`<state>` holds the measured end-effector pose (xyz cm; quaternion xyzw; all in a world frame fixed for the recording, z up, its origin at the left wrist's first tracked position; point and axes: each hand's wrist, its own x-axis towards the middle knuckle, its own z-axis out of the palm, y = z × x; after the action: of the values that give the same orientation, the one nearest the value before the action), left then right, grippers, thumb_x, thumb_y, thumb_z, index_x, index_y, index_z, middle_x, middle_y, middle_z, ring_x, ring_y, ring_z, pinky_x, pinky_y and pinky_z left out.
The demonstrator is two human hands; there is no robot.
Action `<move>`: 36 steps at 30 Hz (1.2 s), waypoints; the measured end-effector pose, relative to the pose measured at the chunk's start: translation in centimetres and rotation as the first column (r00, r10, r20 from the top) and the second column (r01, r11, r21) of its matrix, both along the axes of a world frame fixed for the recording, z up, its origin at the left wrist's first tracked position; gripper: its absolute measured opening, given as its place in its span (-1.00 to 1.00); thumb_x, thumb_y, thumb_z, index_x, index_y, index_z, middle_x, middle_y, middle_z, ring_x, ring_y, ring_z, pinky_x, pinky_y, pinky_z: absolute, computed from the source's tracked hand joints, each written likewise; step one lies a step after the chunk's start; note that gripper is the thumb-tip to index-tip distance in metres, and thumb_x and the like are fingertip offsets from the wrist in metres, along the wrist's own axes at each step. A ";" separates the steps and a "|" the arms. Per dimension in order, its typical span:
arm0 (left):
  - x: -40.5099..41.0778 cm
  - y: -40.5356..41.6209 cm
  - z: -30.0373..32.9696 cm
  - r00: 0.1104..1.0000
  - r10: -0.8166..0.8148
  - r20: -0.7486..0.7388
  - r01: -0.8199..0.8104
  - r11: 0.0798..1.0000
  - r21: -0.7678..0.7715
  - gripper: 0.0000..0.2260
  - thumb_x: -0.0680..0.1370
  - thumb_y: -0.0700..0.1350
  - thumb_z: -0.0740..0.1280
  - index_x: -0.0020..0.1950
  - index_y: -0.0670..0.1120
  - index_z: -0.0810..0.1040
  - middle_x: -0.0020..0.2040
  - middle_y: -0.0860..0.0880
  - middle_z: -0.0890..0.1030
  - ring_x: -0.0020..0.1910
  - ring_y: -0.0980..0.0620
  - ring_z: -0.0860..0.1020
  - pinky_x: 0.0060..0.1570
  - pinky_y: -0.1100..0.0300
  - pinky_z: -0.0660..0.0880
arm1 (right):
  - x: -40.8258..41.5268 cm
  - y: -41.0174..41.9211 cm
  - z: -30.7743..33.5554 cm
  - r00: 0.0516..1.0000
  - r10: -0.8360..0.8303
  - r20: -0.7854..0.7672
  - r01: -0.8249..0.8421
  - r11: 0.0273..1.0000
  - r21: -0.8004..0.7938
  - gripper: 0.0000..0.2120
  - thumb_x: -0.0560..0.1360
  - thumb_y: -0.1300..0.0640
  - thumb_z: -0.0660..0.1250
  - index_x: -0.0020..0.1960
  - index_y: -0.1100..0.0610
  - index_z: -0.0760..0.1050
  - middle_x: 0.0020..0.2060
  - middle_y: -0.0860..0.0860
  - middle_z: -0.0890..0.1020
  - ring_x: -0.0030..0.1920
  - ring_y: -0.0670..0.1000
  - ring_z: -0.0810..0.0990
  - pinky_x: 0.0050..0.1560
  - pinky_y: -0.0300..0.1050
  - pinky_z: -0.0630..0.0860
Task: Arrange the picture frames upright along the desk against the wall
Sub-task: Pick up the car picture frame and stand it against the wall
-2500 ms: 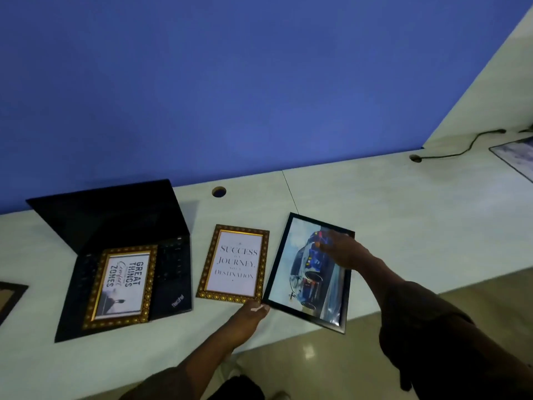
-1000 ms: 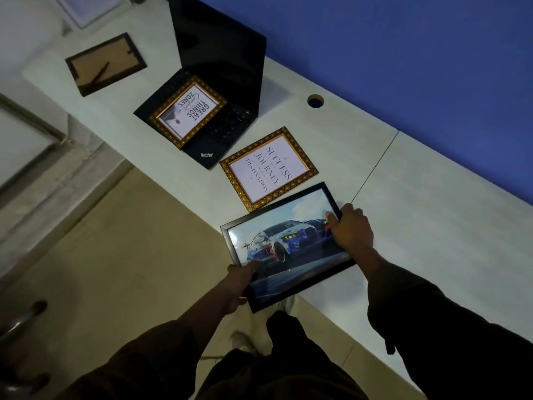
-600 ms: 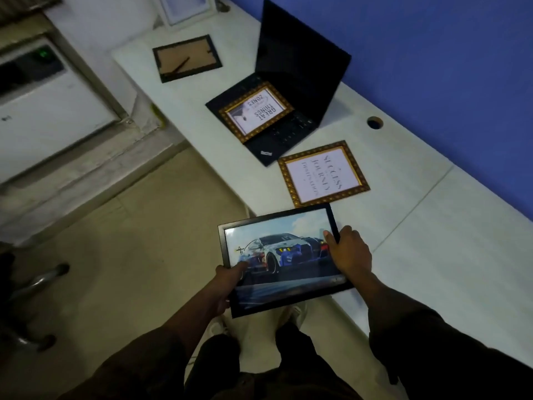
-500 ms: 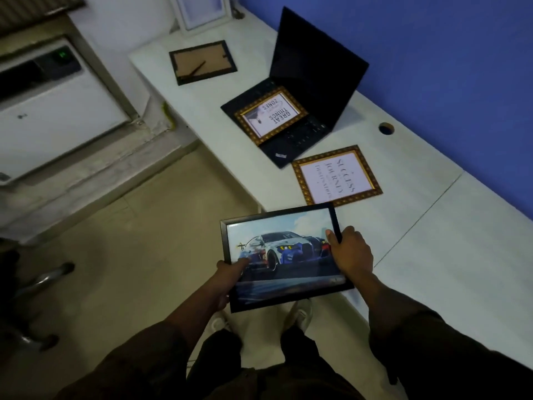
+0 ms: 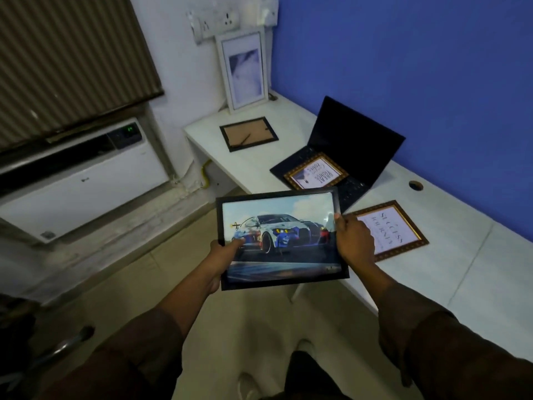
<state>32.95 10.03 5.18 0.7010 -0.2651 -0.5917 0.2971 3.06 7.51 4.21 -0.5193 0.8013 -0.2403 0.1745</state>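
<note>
I hold a black-framed car picture [image 5: 281, 241] in the air off the desk's front edge, picture side up. My left hand [image 5: 223, 255] grips its left edge and my right hand [image 5: 353, 241] grips its right edge. A gold-framed "Success" print [image 5: 389, 230] lies flat on the white desk [image 5: 461, 269] just right of my right hand. Another gold-framed print [image 5: 315, 175] lies on the open laptop's keyboard. A dark frame [image 5: 248, 134] lies face down near the desk's far end. A white frame [image 5: 243, 71] stands upright against the white end wall.
An open black laptop [image 5: 354, 145] sits on the desk by the blue wall [image 5: 418, 67]. A cable hole [image 5: 415, 185] is in the desktop beyond it. A white air-conditioner unit [image 5: 80, 180] sits under striped blinds on the left. Wall sockets [image 5: 216, 21] hang above the white frame.
Both hands lifted the car picture off the desk and drew it toward me, over the floor. The view swung left, showing the desk's far end and the standing white frame.
</note>
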 end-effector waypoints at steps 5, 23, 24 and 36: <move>3.4 -6.1 2.5 1.000 0.018 0.000 -0.018 0.991 -0.130 -0.40 0.53 0.12 0.39 0.47 -0.07 0.29 0.38 -0.07 0.50 0.15 -0.04 0.48 0.09 0.04 0.40 | 3.1 -6.4 3.0 0.997 0.068 -0.032 -0.071 0.994 -0.089 -0.47 0.66 -0.22 -0.01 0.13 0.16 0.54 0.03 0.20 0.63 0.00 0.19 0.63 -0.01 0.06 0.55; 6.3 -38.9 12.7 0.989 -0.058 0.137 0.115 0.885 -0.452 -0.47 0.56 0.04 0.38 0.46 -0.10 0.31 0.29 -0.05 0.50 0.10 0.00 0.46 -0.01 0.12 0.36 | 5.4 -37.1 12.0 0.993 0.087 0.076 -0.060 0.950 -0.307 -0.52 0.61 -0.25 0.14 0.00 0.14 0.57 0.02 0.16 0.68 0.08 0.25 0.62 -0.06 -0.02 0.44; 5.8 -40.4 13.5 0.987 -0.078 0.139 0.136 0.866 -0.480 -0.48 0.56 0.04 0.38 0.45 -0.10 0.31 0.31 -0.03 0.49 0.12 0.00 0.47 0.02 0.09 0.35 | 4.9 -38.3 12.5 0.992 0.090 0.087 -0.057 0.944 -0.326 -0.51 0.61 -0.26 0.14 0.03 0.16 0.57 0.05 0.17 0.67 0.10 0.24 0.61 -0.05 -0.03 0.43; -2.1 -56.3 18.8 0.950 -0.272 0.152 0.309 0.756 -0.577 -0.73 0.63 -0.04 0.30 0.28 0.00 0.34 0.14 0.09 0.49 0.02 0.14 0.48 0.20 0.10 0.29 | -2.9 -48.2 18.2 0.998 -0.025 0.064 0.049 0.913 -0.405 -0.41 0.59 -0.32 0.13 0.28 0.16 0.52 0.13 0.14 0.63 0.14 0.18 0.59 0.01 -0.03 0.44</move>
<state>30.81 -46.27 24.01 0.5396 -0.5509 -0.4967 0.3983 0.14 -40.67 22.38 -0.5217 0.7383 -0.4197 0.0810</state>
